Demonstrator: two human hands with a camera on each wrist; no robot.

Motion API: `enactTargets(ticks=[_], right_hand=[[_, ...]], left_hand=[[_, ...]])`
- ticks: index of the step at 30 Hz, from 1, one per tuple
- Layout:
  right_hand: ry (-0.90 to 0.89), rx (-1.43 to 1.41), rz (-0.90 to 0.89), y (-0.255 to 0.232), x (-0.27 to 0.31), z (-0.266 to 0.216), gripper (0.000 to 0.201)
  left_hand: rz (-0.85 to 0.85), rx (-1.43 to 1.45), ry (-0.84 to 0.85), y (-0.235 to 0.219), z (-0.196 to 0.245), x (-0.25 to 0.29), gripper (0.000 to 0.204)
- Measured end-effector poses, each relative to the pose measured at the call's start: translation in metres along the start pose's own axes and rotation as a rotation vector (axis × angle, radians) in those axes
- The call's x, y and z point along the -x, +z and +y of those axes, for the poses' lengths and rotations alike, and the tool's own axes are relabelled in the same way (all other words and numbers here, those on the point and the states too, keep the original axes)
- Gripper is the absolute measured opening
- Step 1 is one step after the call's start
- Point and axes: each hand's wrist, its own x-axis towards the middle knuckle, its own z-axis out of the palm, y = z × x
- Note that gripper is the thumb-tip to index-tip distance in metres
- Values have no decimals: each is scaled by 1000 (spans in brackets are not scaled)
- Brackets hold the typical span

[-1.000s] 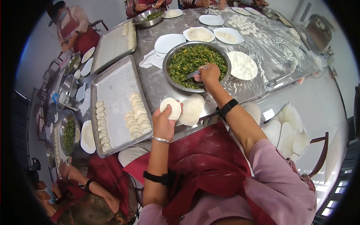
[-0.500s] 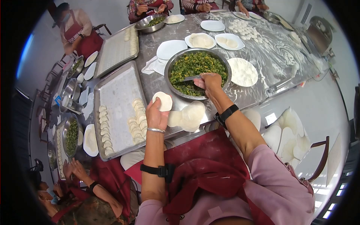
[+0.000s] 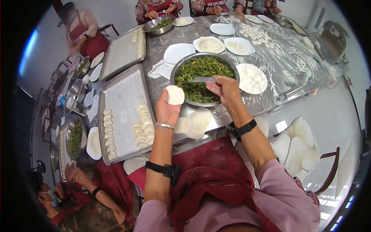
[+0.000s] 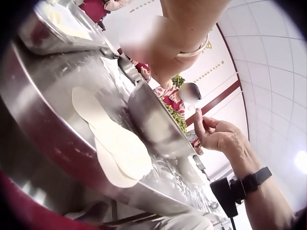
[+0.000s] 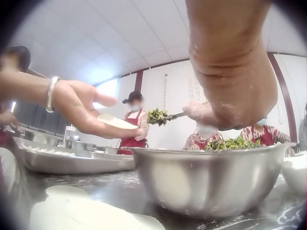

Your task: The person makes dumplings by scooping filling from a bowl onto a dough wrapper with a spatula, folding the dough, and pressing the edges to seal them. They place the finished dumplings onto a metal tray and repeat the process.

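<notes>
Palm up, my left hand (image 3: 167,113) carries a round dough wrapper (image 3: 175,95) on its outstretched fingers. The right wrist view shows the thumb raised off that wrapper (image 5: 116,121). My right hand (image 3: 228,92) grips a narrow, flat metal spatula (image 3: 201,79) above the steel bowl (image 5: 211,182). A clump of chopped green filling (image 5: 157,116) sits on the spatula's end, clear of the bowl. More green and yellow filling (image 3: 205,66) fills the bowl. Several overlapping wrappers (image 3: 198,123) lie at the table's near edge, between my forearms.
Left of the bowl stands a metal tray (image 3: 123,87) with rows of folded dumplings (image 3: 109,133). A floured white plate (image 3: 252,79) adjoins the bowl's right side. Behind it are plates of wrappers (image 3: 210,45). A person in an apron (image 3: 91,40) stands far left; others work around the table.
The spatula has risen out of the filling and moved with my right hand towards the wrapper. My left hand has lifted its wrapper off the others, and its thumb has come away.
</notes>
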Motion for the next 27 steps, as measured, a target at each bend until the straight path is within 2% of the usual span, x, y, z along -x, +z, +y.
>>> enactTargets(ticks=[3,7,10,11,14,19,23,27], right_hand=[[-46,56,-12,3,20,-14,24],[-303,267,-16,4,42,-12,18],[-744,673,-142,-11,54,2,18],[-972,919,-187,-15,58,0,22],[-1137,963,-302,-21,65,10,25],[-1072,924,-243,-28,60,-2,22],[-562,458,-158,-23,66,-20,16],[-315,253,-78,-20,67,-33,19]], left_hand=[[-22,15,-31,20,-15,-4,38],[-88,17,-81,42,-28,-4,40],[-106,15,-97,47,-34,-6,41],[-106,14,-100,48,-35,-6,41],[-48,24,-106,54,-34,-1,44],[-34,49,-133,41,-38,-3,44],[-42,79,-131,45,-40,5,44],[-53,106,-166,48,-41,12,44]])
